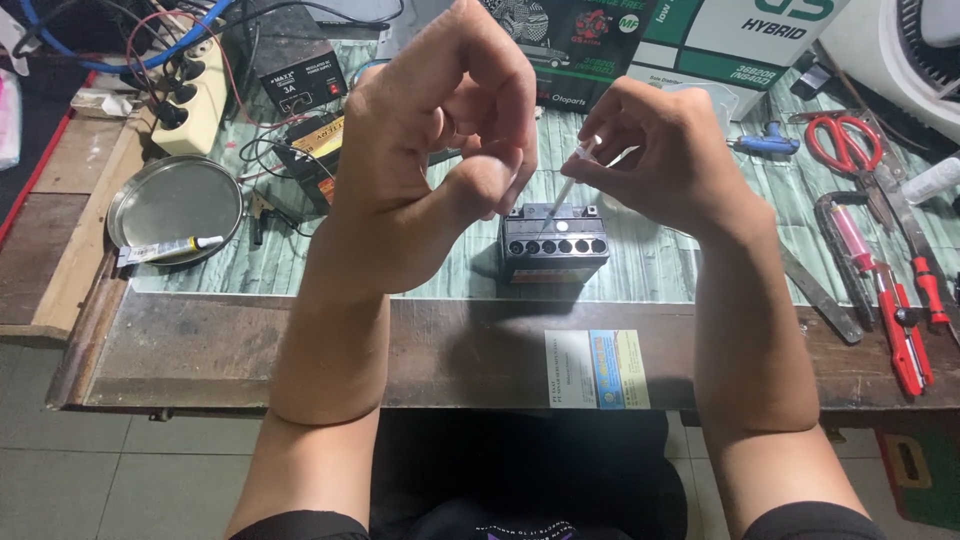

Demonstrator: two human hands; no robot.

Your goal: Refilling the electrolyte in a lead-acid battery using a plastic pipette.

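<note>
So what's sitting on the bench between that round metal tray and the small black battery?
In the head view, between the metal tray and the battery lie a black-and-yellow box with tangled wires, then the person's left hand raised in front.

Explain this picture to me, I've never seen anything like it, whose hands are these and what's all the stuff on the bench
There is one picture, taken by a camera worn on a person's head, looking down at their own two bare hands over a workbench. No machine is involved.

The right hand pinches a thin white stick-like tool, its tip pointing down at a small black battery with a row of round holes on top. The left hand is raised beside it, fingers curled; I cannot tell whether its grip holds anything.

Around them: a round metal tray with a small tube at the left, a black power supply box behind, and red-handled scissors and tools at the right.
</note>
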